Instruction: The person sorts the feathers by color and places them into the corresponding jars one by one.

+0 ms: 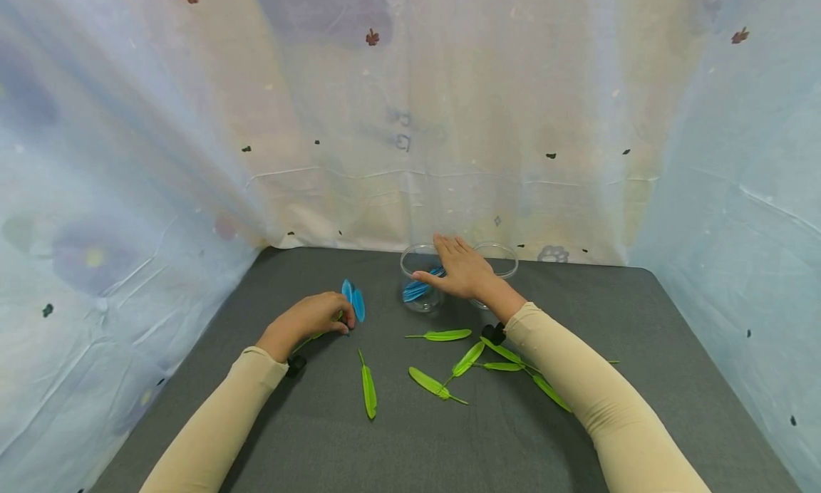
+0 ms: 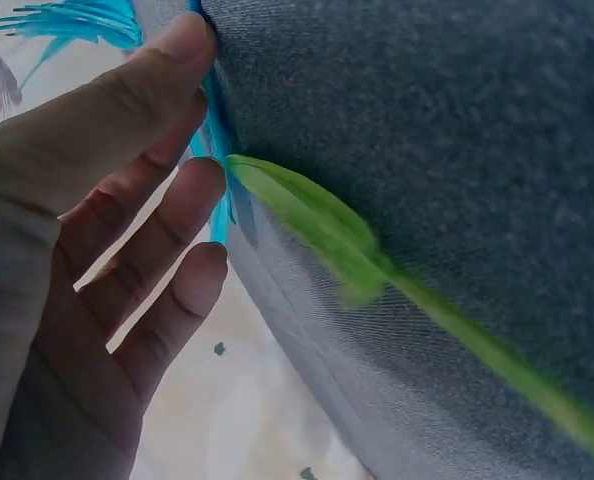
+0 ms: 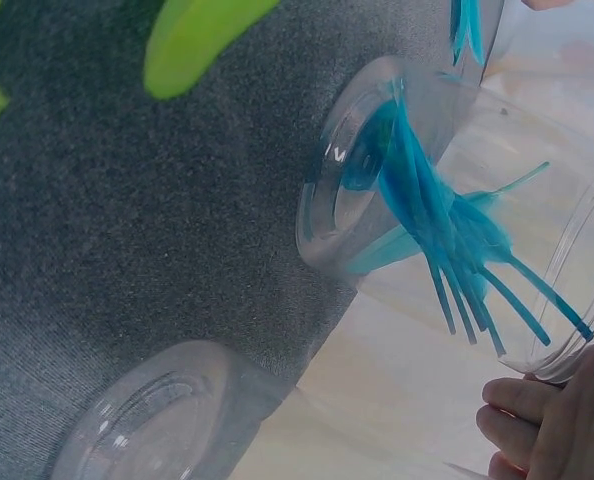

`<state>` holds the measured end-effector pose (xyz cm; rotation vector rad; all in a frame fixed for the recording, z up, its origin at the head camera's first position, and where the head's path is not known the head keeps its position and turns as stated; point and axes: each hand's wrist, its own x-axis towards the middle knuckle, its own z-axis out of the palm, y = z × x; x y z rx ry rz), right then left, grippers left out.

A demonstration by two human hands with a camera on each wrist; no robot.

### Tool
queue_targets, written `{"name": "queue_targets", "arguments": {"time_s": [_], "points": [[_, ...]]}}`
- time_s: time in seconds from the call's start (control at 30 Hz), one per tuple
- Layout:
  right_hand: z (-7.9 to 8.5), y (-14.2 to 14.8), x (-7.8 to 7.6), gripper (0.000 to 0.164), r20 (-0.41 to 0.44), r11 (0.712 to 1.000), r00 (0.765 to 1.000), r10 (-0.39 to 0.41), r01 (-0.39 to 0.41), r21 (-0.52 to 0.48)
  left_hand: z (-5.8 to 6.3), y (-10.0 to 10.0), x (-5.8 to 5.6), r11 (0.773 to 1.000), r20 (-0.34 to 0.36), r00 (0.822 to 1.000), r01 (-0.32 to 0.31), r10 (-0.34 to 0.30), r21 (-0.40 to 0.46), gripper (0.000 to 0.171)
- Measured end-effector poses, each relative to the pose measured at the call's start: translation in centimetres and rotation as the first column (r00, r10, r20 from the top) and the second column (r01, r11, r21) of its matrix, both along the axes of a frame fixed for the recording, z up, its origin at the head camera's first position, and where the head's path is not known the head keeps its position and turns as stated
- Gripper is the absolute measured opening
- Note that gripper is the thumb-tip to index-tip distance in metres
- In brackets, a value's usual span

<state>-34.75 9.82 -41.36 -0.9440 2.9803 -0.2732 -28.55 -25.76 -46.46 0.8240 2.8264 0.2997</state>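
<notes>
My left hand [image 1: 314, 318] is low over the table at the left, its thumb and fingertips pinching the lower end of a blue feather [image 2: 215, 130]. Blue feathers [image 1: 358, 304] show just beyond those fingers. Beneath the hand lies a green feather [image 2: 312, 220]. My right hand [image 1: 463, 268] has its fingers extended at the rim of a clear jar [image 1: 423, 306], with the thumb pointing left across it. Several blue feathers [image 3: 427, 200] lean inside this jar, quills toward its mouth. A second clear jar [image 1: 509, 263] stands to the right, partly hidden by the right hand and wrist.
Several green feathers [image 1: 449, 335] are scattered over the dark grey table [image 1: 321, 436], some partly under the right forearm. One green feather [image 1: 369, 393] lies apart, nearer the left arm. A patterned curtain [image 1: 449, 194] hangs along the table's far edge.
</notes>
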Motion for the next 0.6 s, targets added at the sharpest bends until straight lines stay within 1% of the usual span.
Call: {"name": "queue_targets", "arguments": {"time_s": [0.1,0.3,0.43,0.6], "points": [[0.0,0.0,0.0,0.107,0.001,1.000,1.000,0.000,0.000,-0.001,0.1,0.2,0.1,1.000,-0.012,1.000,0.006,-0.006,-0.029,0.014],[0.1,0.0,0.1,0.107,-0.001,1.000,1.000,-0.004,0.004,0.000,0.4,0.7,0.2,0.996,-0.063,0.996,0.057,-0.062,-0.066,0.015],[0.1,0.0,0.0,0.108,-0.003,1.000,1.000,-0.005,0.005,0.005,0.2,1.0,0.1,0.996,-0.084,0.994,0.067,-0.072,-0.060,0.015],[0.1,-0.1,0.0,0.108,0.002,1.000,1.000,-0.007,0.007,0.009,-0.1,1.2,0.1,0.998,-0.088,0.994,0.056,-0.059,-0.036,0.017]]}}
